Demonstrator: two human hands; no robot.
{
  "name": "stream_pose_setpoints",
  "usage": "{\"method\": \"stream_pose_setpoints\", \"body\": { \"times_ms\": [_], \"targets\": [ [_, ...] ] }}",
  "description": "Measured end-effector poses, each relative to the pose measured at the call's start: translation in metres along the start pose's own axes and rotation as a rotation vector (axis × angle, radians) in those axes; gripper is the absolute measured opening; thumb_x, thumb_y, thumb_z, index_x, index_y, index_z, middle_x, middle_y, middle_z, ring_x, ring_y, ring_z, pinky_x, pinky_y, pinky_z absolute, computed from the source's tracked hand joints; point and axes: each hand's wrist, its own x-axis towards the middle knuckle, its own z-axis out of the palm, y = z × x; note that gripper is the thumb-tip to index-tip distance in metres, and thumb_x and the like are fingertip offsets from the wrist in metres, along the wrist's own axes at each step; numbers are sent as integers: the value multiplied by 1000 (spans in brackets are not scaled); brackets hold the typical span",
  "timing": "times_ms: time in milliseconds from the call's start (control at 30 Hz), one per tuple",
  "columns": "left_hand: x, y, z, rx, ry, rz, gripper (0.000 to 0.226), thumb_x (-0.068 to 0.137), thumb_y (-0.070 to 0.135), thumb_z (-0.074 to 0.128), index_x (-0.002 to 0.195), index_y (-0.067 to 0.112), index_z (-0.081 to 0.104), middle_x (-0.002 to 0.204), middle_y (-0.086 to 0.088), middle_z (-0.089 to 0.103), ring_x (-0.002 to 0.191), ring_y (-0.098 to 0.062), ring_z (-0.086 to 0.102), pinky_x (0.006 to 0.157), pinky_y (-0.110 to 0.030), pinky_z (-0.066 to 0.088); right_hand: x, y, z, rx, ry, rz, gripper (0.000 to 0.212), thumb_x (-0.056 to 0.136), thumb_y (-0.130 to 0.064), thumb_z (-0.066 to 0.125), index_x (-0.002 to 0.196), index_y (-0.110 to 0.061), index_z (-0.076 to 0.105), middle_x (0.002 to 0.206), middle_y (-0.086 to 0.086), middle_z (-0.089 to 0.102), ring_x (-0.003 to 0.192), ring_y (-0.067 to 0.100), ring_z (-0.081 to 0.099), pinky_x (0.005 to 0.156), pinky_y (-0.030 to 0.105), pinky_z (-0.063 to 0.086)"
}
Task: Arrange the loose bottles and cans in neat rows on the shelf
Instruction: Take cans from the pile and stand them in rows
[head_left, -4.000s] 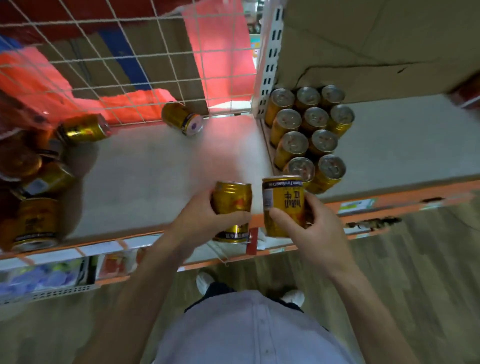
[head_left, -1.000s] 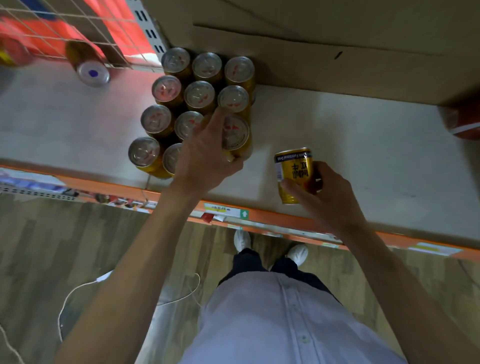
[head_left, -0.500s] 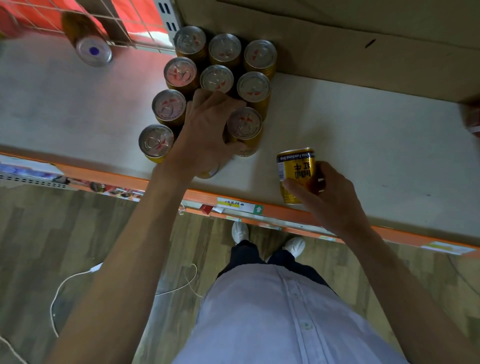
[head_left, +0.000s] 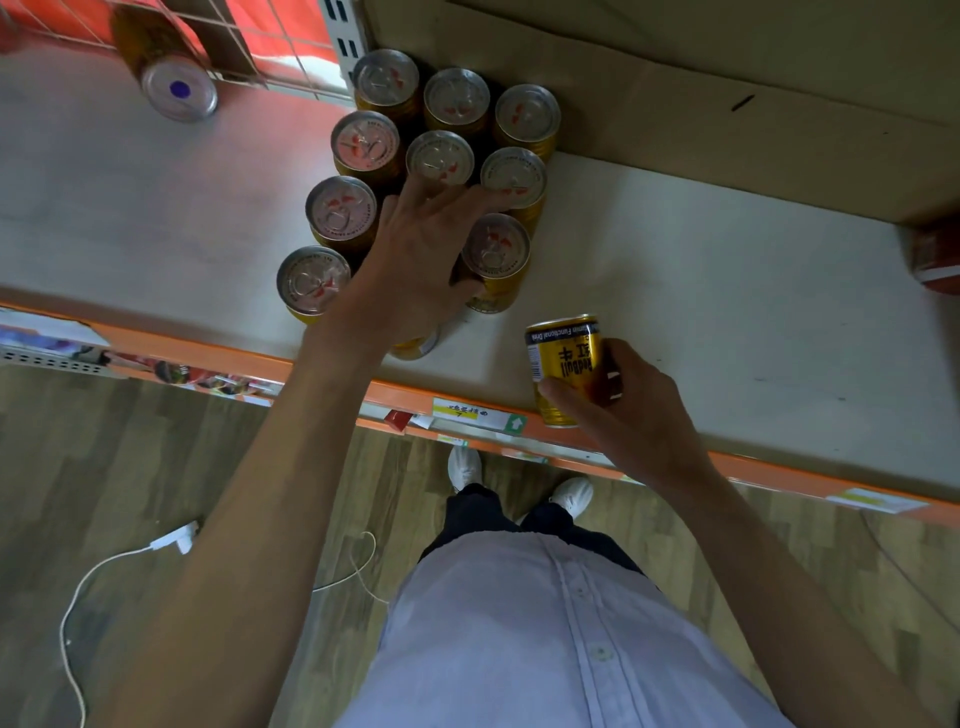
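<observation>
- The person's left hand (head_left: 415, 260) reaches over a block of upright gold cans with silver pull-tab lids (head_left: 366, 140). The block stands on the pale shelf with an orange front edge (head_left: 727, 291).
- That hand's fingers are spread and fairly straight. They lie across the lids in the middle of the block and grip nothing that I can see.
- One front gold can (head_left: 415, 345) shows only as a sliver under the left wrist. Whether the palm touches it I cannot tell.
- The right hand (head_left: 634, 410) grips a single gold drink can with a black band (head_left: 563, 364), thumb on the near side and fingers curled round the back.
- This can is upright at the shelf's front edge, to the right of the block and apart from it. I cannot tell whether its base rests on the board.
- A loose gold can on its side (head_left: 171, 78) lies at the back left against the white wire mesh (head_left: 249, 52), well apart from both hands.
- A brown cardboard box (head_left: 727, 104) sits at the back of the shelf, just beside the block's rear row.
- A white cable (head_left: 104, 571) trails over the wooden floor (head_left: 104, 441) below.
</observation>
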Motion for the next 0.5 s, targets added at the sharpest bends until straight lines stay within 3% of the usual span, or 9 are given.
{"method": "stream_pose_setpoints", "body": {
  "times_ms": [133,500],
  "targets": [
    [-4,3,3,-4,12,-36,75,66,12,84,135,15,52,134,-6,56,123,-32,37,91,-45,32,-3,-2,-2,-16,-3,-20,38,84,-51,73,111,-28,61,93,-16,68,85,1,65,79,30,56],
    [-7,19,-4,67,1,-92,75,67,10,83,135,17,51,134,-9,55,126,-36,41,96,-52,36,-10,-3,-15,34,-26,-43,38,83,-53,73,111,-31,61,94,-16,68,83,-4,64,71,17,49]
  ]
}}
